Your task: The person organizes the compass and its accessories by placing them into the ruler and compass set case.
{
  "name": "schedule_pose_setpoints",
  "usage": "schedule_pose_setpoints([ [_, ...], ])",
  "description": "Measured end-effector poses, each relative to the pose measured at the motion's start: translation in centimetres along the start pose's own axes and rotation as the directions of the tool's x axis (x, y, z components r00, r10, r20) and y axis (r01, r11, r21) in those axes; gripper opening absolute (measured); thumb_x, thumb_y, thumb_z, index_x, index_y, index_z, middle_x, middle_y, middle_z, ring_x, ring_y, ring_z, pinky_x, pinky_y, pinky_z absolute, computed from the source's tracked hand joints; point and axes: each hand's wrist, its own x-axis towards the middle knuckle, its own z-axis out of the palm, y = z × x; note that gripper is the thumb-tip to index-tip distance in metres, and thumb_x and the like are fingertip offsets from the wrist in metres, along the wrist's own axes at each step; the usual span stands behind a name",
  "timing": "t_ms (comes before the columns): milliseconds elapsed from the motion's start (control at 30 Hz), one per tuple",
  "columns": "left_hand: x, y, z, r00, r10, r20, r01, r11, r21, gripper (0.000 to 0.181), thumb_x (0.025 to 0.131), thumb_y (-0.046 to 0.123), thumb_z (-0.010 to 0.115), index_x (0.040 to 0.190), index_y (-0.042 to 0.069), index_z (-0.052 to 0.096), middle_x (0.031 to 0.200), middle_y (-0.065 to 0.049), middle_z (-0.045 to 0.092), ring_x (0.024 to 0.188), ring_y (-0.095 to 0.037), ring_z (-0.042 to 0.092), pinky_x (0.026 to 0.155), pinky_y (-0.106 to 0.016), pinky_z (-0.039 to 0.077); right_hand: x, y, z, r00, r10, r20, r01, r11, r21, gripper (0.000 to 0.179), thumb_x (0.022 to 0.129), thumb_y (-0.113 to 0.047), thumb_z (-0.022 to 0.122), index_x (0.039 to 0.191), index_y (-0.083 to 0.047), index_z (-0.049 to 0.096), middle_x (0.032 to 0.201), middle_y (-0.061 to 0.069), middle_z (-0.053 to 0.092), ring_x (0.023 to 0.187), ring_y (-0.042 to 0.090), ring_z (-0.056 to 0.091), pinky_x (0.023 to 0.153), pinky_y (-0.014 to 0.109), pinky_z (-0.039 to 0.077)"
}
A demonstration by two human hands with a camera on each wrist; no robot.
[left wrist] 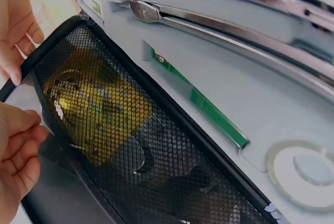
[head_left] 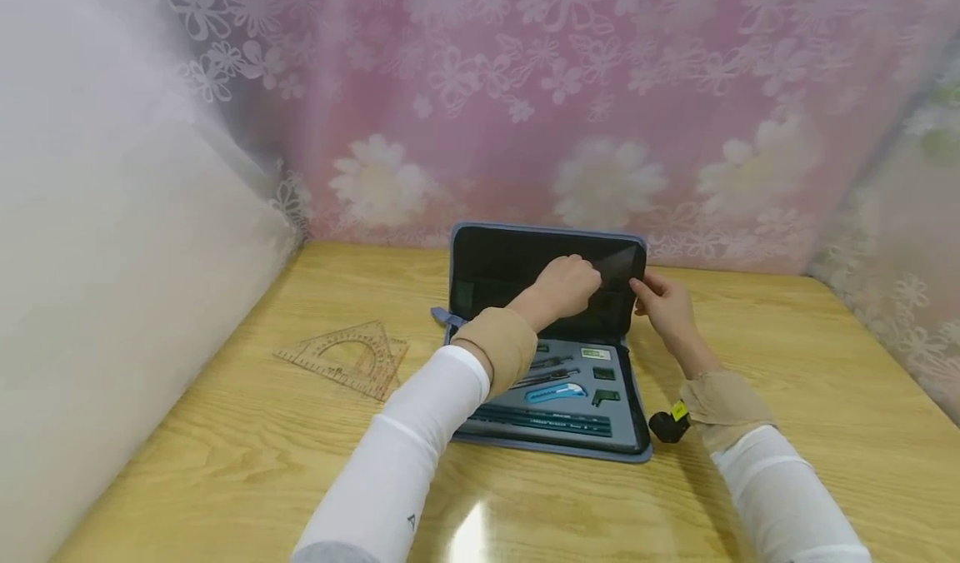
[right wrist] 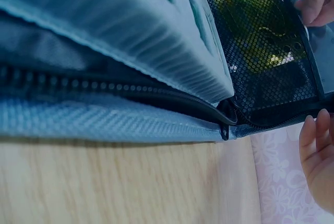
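Note:
A blue zip case stands open on the table, its dark lid [head_left: 510, 255] raised. My left hand [head_left: 568, 284] is in front of the lid, its thumb and fingers pinching the upper edge of the mesh pocket [left wrist: 104, 104]. A yellow item shows through the mesh. With thumb and fingers my right hand [head_left: 670, 311] holds the lid's right edge. In the case's grey tray [head_left: 624, 413] lie a light blue utility knife [head_left: 555, 392], dark green pencils [head_left: 547, 420], metal compasses [head_left: 547, 377] and small green pieces. My left forearm hides the tray's left part.
Left of the case, a clear triangular set square [head_left: 360, 359] with a protractor arc lies on the wooden table [head_left: 225, 446]. A small black object [head_left: 666, 427] with a yellow part sits by the case's right side. Flowered cloth [head_left: 480, 130] hangs behind.

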Motion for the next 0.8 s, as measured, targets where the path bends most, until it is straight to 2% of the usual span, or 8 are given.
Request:
schedule_pose_setpoints([
  [167, -1.9, -1.3, -0.1, 0.999, 0.038, -0.028, -0.038, 0.999, -0.01, 0.019, 0.093, 0.016, 0.054, 0.098, 0.015, 0.072, 0.096, -0.001, 0.064, 0.087, -0.017, 0.056, 0.077, -0.027, 0.046, 0.1, 0.0, -0.3, 1.0, 0.01, -0.006, -0.01, 1.0, 0.027, 0.038, 0.095, -0.02, 0.053, 0.117, 0.01, 0.055, 0.065, -0.003, 0.051, 0.058, 0.005, 0.047, 0.057, 0.017, 0.049],
  [300, -5.2, -3.7, 0.5, 0.992, 0.1, -0.078, -0.105, 0.993, -0.062, 0.02, 0.094, 0.013, 0.052, 0.094, 0.013, 0.072, 0.091, -0.002, 0.064, 0.084, -0.017, 0.057, 0.076, -0.026, 0.045, 0.3, 0.1, -0.2, 1.0, -0.001, -0.012, 0.002, 0.999, 0.043, 0.036, 0.095, -0.018, 0.054, 0.116, 0.011, 0.056, 0.063, -0.005, 0.05, 0.057, 0.004, 0.047, 0.055, 0.017, 0.048],
  [367, -7.1, -5.2, 0.7, 0.984, 0.135, -0.116, -0.145, 0.986, -0.084, 0.016, 0.093, 0.013, 0.055, 0.093, 0.012, 0.071, 0.089, -0.002, 0.064, 0.083, -0.017, 0.057, 0.076, -0.026, 0.045, 0.3, 0.1, -0.1, 1.0, -0.004, -0.011, 0.004, 0.999, 0.049, 0.036, 0.094, -0.017, 0.054, 0.116, 0.012, 0.056, 0.062, -0.006, 0.05, 0.056, 0.004, 0.047, 0.055, 0.017, 0.048],
  [467, -9.9, -8.0, 0.7, 0.978, 0.146, -0.151, -0.166, 0.978, -0.127, 0.011, 0.089, 0.012, 0.061, 0.089, 0.009, 0.071, 0.086, -0.005, 0.064, 0.08, -0.021, 0.057, 0.075, -0.03, 0.046, 0.2, 0.2, 0.0, 1.0, -0.003, -0.005, 0.003, 0.999, 0.054, 0.035, 0.094, -0.016, 0.053, 0.115, 0.012, 0.056, 0.062, -0.006, 0.049, 0.056, 0.005, 0.047, 0.054, 0.018, 0.049],
  [533, -11.8, -10.2, 0.6, 0.988, 0.096, -0.123, -0.117, 0.977, -0.175, 0.008, 0.086, 0.012, 0.064, 0.087, 0.007, 0.07, 0.086, -0.007, 0.064, 0.08, -0.023, 0.058, 0.074, -0.033, 0.046, 0.3, 0.2, 0.0, 1.0, -0.001, -0.004, 0.001, 0.998, 0.057, 0.035, 0.095, -0.017, 0.053, 0.114, 0.012, 0.056, 0.062, -0.006, 0.049, 0.057, 0.005, 0.047, 0.055, 0.018, 0.049],
  [633, -14.6, -13.9, 0.6, 1.0, -0.015, 0.021, 0.02, 0.964, -0.266, 0.016, 0.085, 0.01, 0.064, 0.097, 0.0, 0.068, 0.097, -0.013, 0.065, 0.09, -0.028, 0.06, 0.08, -0.038, 0.047, 0.3, 0.2, 0.1, 1.0, 0.002, -0.009, -0.001, 0.999, 0.053, 0.035, 0.095, -0.018, 0.054, 0.114, 0.012, 0.056, 0.063, -0.005, 0.05, 0.057, 0.006, 0.048, 0.056, 0.019, 0.05],
  [700, -16.7, -16.3, 1.1, 0.988, -0.088, 0.127, 0.121, 0.952, -0.28, 0.024, 0.084, 0.009, 0.065, 0.105, -0.003, 0.065, 0.105, -0.016, 0.063, 0.097, -0.031, 0.059, 0.085, -0.041, 0.046, 0.3, 0.1, 0.2, 1.0, 0.005, -0.014, -0.004, 0.999, 0.05, 0.035, 0.095, -0.018, 0.054, 0.114, 0.011, 0.056, 0.064, -0.003, 0.05, 0.058, 0.007, 0.048, 0.057, 0.02, 0.05],
  [800, -19.6, -19.0, 2.4, 0.972, -0.109, 0.21, 0.147, 0.973, -0.178, 0.029, 0.082, 0.01, 0.068, 0.108, -0.003, 0.064, 0.106, -0.017, 0.063, 0.098, -0.034, 0.059, 0.087, -0.045, 0.045, 0.3, 0.1, 0.3, 1.0, 0.012, -0.011, -0.012, 0.999, 0.047, 0.036, 0.095, -0.018, 0.054, 0.115, 0.011, 0.055, 0.064, -0.004, 0.05, 0.058, 0.007, 0.048, 0.057, 0.02, 0.05],
])
